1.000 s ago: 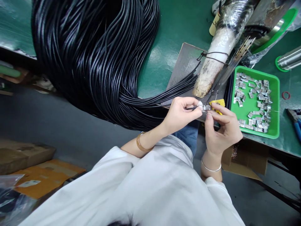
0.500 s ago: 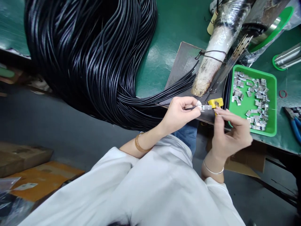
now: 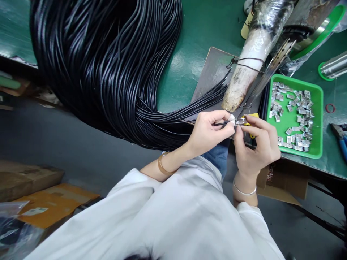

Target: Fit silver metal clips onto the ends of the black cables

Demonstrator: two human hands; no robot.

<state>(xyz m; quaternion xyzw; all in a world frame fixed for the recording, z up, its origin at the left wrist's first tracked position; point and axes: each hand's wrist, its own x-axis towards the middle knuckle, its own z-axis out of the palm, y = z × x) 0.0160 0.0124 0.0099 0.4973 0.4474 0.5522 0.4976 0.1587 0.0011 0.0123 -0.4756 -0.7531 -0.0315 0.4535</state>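
Near the tray's left rim (image 3: pixel 270 96), the right hand (image 3: pixel 257 142) pinches a connector (image 3: pixel 241 121).

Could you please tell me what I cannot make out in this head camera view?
In the head view:
The end of the black cable at the metal connector: covered by fingertips of the left hand.
Yellow piece: partly hidden behind fingers of the right hand.
Pliers: handle ends cut off by the right edge.
Cable bundle: cut off by the top edge.
Metal parts in the green tray: too small to read any markings.
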